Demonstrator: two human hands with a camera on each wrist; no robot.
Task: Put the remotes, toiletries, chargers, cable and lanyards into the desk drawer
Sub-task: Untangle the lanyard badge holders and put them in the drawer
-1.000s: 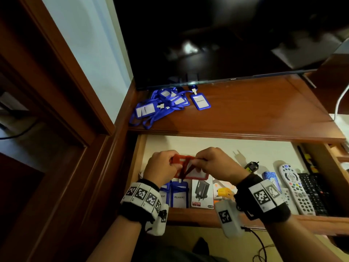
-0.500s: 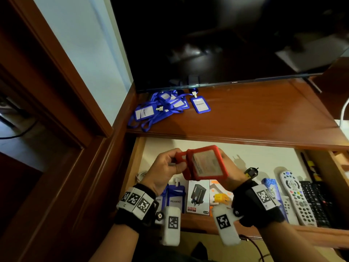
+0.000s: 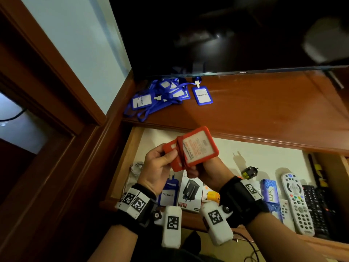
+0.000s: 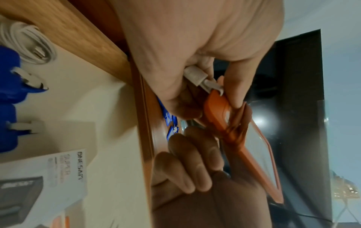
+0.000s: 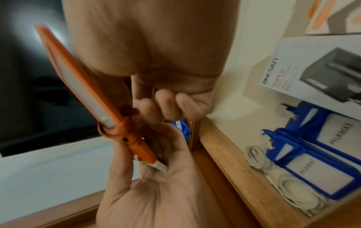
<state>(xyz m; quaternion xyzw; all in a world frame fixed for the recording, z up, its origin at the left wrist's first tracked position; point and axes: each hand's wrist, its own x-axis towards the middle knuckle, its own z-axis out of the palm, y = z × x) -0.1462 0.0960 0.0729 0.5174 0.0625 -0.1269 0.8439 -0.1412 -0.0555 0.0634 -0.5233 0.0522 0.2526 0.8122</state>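
Note:
Both hands hold a red lanyard badge holder (image 3: 196, 148) above the open drawer (image 3: 264, 154), its strap wound round the middle. My left hand (image 3: 166, 157) pinches its left end by the white clip (image 4: 195, 75). My right hand (image 3: 200, 171) grips its lower right side from beneath. A heap of blue lanyards (image 3: 160, 95) lies on the desk top at the back left. Inside the drawer lie a blue badge (image 3: 168, 193), a charger box (image 3: 190, 191), a plug (image 3: 249, 172), a soap box (image 3: 270, 190), a white remote (image 3: 296, 201), a black remote (image 3: 317, 210) and a coiled white cable (image 3: 135, 167).
A dark TV screen (image 3: 226, 35) stands at the back of the wooden desk top (image 3: 264, 110), just behind the blue lanyards. A wooden frame and wall (image 3: 75, 53) close off the left side. The drawer's back half shows bare pale lining.
Both hands have risen from low in the drawer, carrying the red badge holder up. It has turned so its clear window faces upward.

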